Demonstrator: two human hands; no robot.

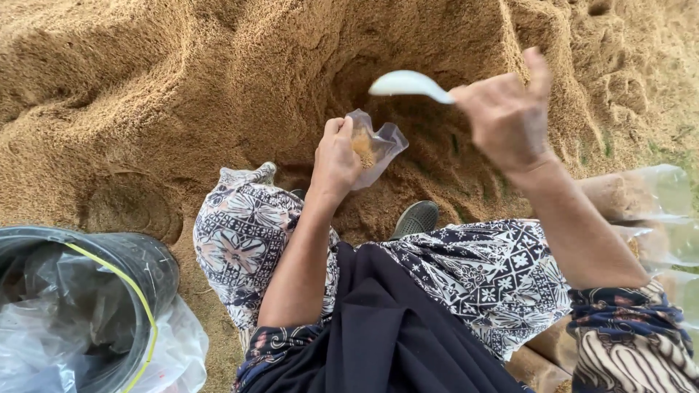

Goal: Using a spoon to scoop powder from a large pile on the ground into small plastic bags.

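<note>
My left hand [335,161] grips a small clear plastic bag [378,145] by its mouth, with a little brown husk material inside it. My right hand [506,113] is raised to the right of the bag and holds a white spoon [406,84] by its handle, the bowl pointing left above the bag. Both hands hover over a scooped hollow in a big heap of brown sawdust-like husk [218,87]. My knees in patterned cloth [480,273] lie below the hands.
A black bucket [138,269] lined with clear plastic stands at the lower left. Several filled clear plastic bags [633,193] lie stacked at the right edge. A grey shoe [416,217] rests on the husk between my knees.
</note>
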